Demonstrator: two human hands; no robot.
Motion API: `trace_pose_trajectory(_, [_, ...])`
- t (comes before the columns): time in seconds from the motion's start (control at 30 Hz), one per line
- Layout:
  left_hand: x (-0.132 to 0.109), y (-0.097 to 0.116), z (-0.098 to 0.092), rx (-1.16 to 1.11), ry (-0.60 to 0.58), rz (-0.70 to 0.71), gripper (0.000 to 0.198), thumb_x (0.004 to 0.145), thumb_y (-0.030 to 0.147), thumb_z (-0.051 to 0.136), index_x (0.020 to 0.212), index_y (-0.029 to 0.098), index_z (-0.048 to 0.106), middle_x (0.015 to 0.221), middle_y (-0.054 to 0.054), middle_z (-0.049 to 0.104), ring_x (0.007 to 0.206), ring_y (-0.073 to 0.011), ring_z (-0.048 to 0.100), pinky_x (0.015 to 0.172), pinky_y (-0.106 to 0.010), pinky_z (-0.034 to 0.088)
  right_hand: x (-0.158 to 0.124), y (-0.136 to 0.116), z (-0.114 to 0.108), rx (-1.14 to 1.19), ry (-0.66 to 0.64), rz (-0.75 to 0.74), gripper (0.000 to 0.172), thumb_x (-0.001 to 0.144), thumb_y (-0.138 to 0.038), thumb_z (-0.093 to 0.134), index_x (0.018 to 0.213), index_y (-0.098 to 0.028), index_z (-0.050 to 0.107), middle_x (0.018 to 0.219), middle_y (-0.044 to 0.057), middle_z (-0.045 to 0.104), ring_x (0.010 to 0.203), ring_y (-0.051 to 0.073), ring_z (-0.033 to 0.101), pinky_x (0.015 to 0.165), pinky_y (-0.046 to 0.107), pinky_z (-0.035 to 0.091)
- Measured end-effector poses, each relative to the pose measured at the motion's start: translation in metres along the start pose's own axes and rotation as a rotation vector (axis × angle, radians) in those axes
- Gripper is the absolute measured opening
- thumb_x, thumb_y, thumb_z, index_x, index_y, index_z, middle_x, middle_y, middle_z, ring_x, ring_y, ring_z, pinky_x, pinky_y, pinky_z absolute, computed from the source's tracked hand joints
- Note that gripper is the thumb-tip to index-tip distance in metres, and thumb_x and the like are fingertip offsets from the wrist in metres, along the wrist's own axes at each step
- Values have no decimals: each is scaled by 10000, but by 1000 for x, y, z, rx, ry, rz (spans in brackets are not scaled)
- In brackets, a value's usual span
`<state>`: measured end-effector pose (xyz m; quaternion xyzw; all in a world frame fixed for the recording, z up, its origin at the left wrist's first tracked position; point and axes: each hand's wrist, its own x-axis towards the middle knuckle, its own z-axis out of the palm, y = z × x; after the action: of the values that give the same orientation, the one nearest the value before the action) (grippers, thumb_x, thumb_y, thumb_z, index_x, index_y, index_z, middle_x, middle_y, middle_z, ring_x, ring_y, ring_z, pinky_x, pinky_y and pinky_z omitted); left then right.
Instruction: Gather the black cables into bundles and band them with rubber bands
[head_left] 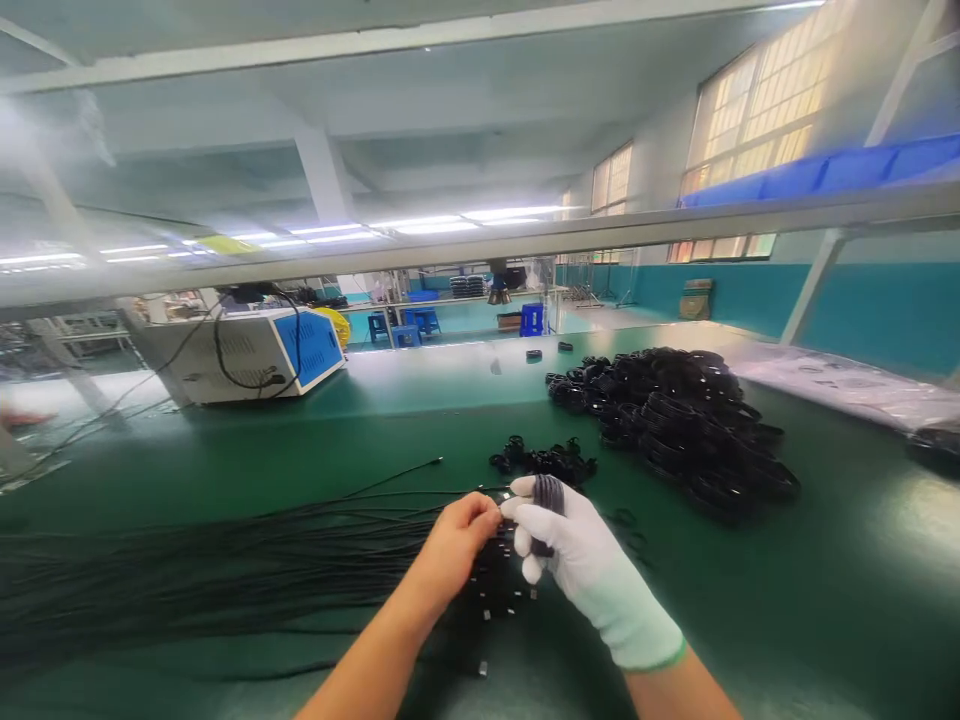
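Note:
A coiled black cable [550, 494] is wrapped in the fingers of my right hand [574, 545], which wears a white glove with a green cuff. Bare, my left hand [463, 530] meets the gloved fingertips, its thumb and fingers pinched at an end of that cable; the exact grip is partly hidden. Long straight black cables [300, 560] lie across the table to the left, their metal plug ends [486, 614] gathered under and below my hands. Just beyond my hands sits a small heap of black cable ties or short loops [544, 460], too dark to tell which.
A large pile of coiled black cables [675, 420] covers the right of the green table [420, 430]. A white and blue machine [262, 350] stands at the back left. A shelf beam [465, 245] crosses above the table. Clear plastic sheeting [847, 385] lies at the far right.

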<state>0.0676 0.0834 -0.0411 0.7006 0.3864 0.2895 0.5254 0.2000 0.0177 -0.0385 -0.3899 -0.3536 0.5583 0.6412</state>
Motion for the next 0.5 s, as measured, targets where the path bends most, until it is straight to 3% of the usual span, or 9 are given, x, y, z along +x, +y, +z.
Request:
trace_pose_trajectory(0.1, [-19, 3, -16, -120, -30, -25, 259, 789, 430, 465, 697, 190, 429, 642, 30, 458, 550, -105, 406, 522, -228, 337, 6, 14, 11, -70, 82, -16, 430, 616, -260, 743, 963, -151, 515, 801, 25, 615, 501, 111, 544, 341, 212, 451])
trace_pose_trajectory(0.17, [-31, 0, -17, -168, -21, -35, 253, 791, 420, 461, 707, 184, 427, 653, 29, 451, 550, -97, 389, 526, -223, 335, 7, 23, 19, -76, 78, 7, 423, 588, -232, 748, 932, -153, 514, 696, -5, 595, 435, 103, 508, 298, 197, 409])
trace_pose_trajectory(0.23, [-40, -5, -15, -168, 22, -39, 232, 796, 387, 475, 704, 178, 437, 649, 29, 455, 554, -95, 384, 528, -220, 324, 4, 31, 27, -45, 53, 37, 405, 608, -246, 728, 930, -158, 500, 557, -53, 526, 363, 82, 440, 281, 177, 355])
trace_pose_trajectory(0.33, [-52, -12, -14, -82, 125, 13, 207, 797, 333, 520, 676, 175, 461, 631, 28, 473, 567, -100, 397, 523, -215, 311, -4, 40, 31, 59, -8, 90, 393, 665, -344, 667, 964, -177, 476, 584, -52, 494, 402, 60, 410, 310, 146, 301])
trace_pose_trajectory(0.4, [-62, -12, -16, -153, 147, 37, 219, 800, 329, 542, 663, 174, 470, 604, 28, 486, 555, -97, 406, 509, -207, 311, -10, 44, 28, 202, -154, 164, 428, 656, -404, 667, 977, -190, 482, 666, -31, 495, 458, 51, 402, 326, 130, 263])
trace_pose_trajectory(0.5, [-81, -8, -20, -596, 21, 7, 236, 820, 372, 522, 705, 168, 496, 532, 38, 484, 434, -68, 381, 440, -188, 292, -19, 50, 20, 372, -515, 251, 498, 579, -464, 735, 950, -224, 506, 713, -24, 489, 416, 32, 345, 309, 141, 210])
